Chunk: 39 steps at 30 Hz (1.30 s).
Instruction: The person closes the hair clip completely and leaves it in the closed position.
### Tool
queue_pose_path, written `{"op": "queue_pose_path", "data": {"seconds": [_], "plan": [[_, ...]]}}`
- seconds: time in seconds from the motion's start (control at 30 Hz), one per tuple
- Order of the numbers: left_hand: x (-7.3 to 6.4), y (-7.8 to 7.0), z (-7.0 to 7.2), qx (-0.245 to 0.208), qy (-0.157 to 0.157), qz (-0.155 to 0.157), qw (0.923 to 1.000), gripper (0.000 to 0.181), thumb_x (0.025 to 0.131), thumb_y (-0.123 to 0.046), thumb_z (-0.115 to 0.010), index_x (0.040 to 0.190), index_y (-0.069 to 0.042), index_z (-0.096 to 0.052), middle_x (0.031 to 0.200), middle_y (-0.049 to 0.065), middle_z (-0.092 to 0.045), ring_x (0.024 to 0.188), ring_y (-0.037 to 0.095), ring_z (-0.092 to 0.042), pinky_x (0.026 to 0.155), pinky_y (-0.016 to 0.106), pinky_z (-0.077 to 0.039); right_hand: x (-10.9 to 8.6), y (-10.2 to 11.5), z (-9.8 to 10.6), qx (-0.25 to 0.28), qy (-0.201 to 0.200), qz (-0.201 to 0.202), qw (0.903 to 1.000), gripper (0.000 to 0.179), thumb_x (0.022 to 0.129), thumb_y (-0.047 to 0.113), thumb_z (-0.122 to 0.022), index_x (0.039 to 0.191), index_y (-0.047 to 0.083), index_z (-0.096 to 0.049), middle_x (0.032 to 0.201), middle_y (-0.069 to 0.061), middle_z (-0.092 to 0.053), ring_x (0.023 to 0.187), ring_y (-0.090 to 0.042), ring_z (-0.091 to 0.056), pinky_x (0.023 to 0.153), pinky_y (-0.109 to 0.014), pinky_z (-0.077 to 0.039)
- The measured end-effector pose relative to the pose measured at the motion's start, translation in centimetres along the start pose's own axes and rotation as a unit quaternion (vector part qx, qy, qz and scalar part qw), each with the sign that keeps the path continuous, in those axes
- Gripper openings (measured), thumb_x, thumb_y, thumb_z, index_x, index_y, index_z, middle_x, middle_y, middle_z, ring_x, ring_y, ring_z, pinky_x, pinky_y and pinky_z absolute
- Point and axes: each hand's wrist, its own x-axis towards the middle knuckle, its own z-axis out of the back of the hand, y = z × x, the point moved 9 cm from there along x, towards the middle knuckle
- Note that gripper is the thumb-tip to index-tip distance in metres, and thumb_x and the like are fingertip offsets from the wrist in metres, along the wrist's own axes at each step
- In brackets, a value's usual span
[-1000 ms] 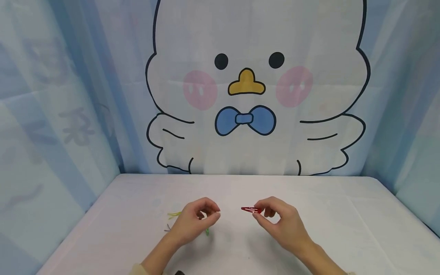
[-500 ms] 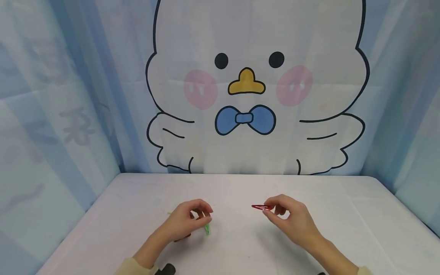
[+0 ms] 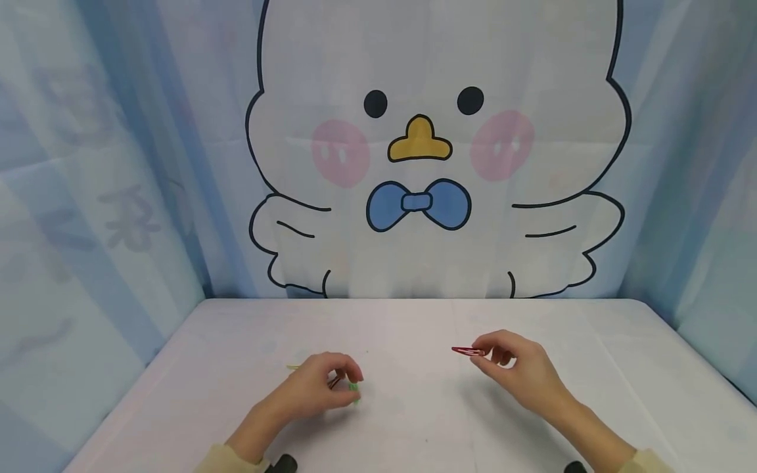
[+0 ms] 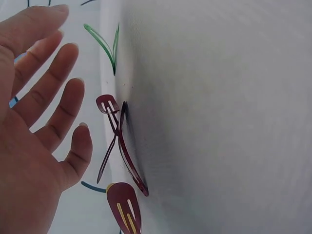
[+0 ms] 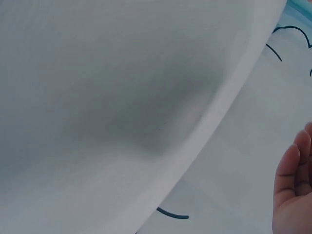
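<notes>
In the head view my right hand (image 3: 526, 374) pinches a red snap hair clip (image 3: 464, 351) between thumb and fingers, held out over the table with its narrow end toward the left. My left hand (image 3: 313, 391) hovers at the left over more hair clips, its fingers loosely bent and nothing between them. The left wrist view shows these clips beside the fingers: a green snap clip (image 4: 105, 46), dark red clips (image 4: 127, 158) that cross each other, and another dark red clip (image 4: 123, 207) with yellow showing through its slots. The right wrist view catches only part of the right hand (image 5: 295, 185), without the clip.
Both hands are above a white-covered table (image 3: 414, 407). A yellow tip (image 3: 292, 366) pokes out behind the left hand. Behind the table hangs a curtain (image 3: 422, 256) printed with a white bird, and patterned curtains (image 3: 106, 263) close off the sides.
My right hand has moved right and slightly away with the red hair clip. The left hand has drawn back left and lowered toward the clips, its fingertips parting.
</notes>
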Motion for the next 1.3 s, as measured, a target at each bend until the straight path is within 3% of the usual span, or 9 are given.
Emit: {"op": "queue_pose_path", "data": {"seconds": [0.2, 0.43, 0.6, 0.93, 1.3], "plan": [[0.1, -0.2, 0.0, 0.061, 0.007, -0.011, 0.9981, 0.016, 0.083, -0.015, -0.083, 0.09, -0.018, -0.069, 0.087, -0.012, -0.063, 0.085, 0.016, -0.054, 0.078, 0.033, -0.045, -0.1, -1.4, 0.4, -0.013, 0.012, -0.03, 0.9994, 0.028, 0.077, 0.002, -0.085, 0.093, 0.021, -0.073, 0.081, 0.016, -0.064, 0.066, -0.006, -0.055, 0.06, -0.023, -0.046], [0.3, 0.2, -0.3, 0.098, 0.016, 0.009, 0.995, 0.016, 0.083, -0.016, -0.083, 0.088, -0.021, -0.068, 0.082, -0.014, -0.06, 0.079, 0.012, -0.052, 0.073, 0.03, -0.045, -0.4, -3.1, 0.8, -0.014, 0.016, -0.07, 0.9973, 0.024, 0.079, 0.005, -0.085, 0.093, 0.02, -0.073, 0.08, 0.014, -0.063, 0.065, -0.007, -0.054, 0.058, -0.024, -0.045], [0.4, 0.1, -0.5, 0.123, 0.02, 0.003, 0.9921, 0.016, 0.083, -0.014, -0.081, 0.084, -0.022, -0.067, 0.079, -0.015, -0.059, 0.078, 0.009, -0.051, 0.073, 0.03, -0.045, -0.6, -3.5, 0.8, -0.012, 0.017, -0.076, 0.9969, 0.022, 0.079, 0.006, -0.084, 0.093, 0.021, -0.073, 0.079, 0.014, -0.063, 0.064, -0.007, -0.054, 0.058, -0.024, -0.044], [0.4, -0.4, -0.5, 0.125, 0.017, -0.018, 0.9918, 0.018, 0.084, -0.007, -0.077, 0.08, -0.022, -0.067, 0.076, -0.019, -0.056, 0.076, 0.008, -0.052, 0.072, 0.029, -0.045, -0.6, -3.5, 0.9, -0.018, 0.018, -0.081, 0.9964, 0.022, 0.08, 0.007, -0.084, 0.093, 0.02, -0.073, 0.079, 0.014, -0.063, 0.065, -0.007, -0.054, 0.058, -0.024, -0.045], [0.0, -1.1, 0.3, 0.088, -0.022, -0.032, 0.9953, 0.022, 0.084, -0.001, -0.074, 0.081, -0.022, -0.067, 0.076, -0.017, -0.057, 0.076, 0.013, -0.054, 0.07, 0.029, -0.045, -0.5, -4.0, 0.7, -0.024, 0.031, -0.098, 0.9944, 0.021, 0.08, 0.009, -0.085, 0.092, 0.021, -0.074, 0.078, 0.014, -0.062, 0.065, -0.008, -0.053, 0.057, -0.025, -0.044]]}}
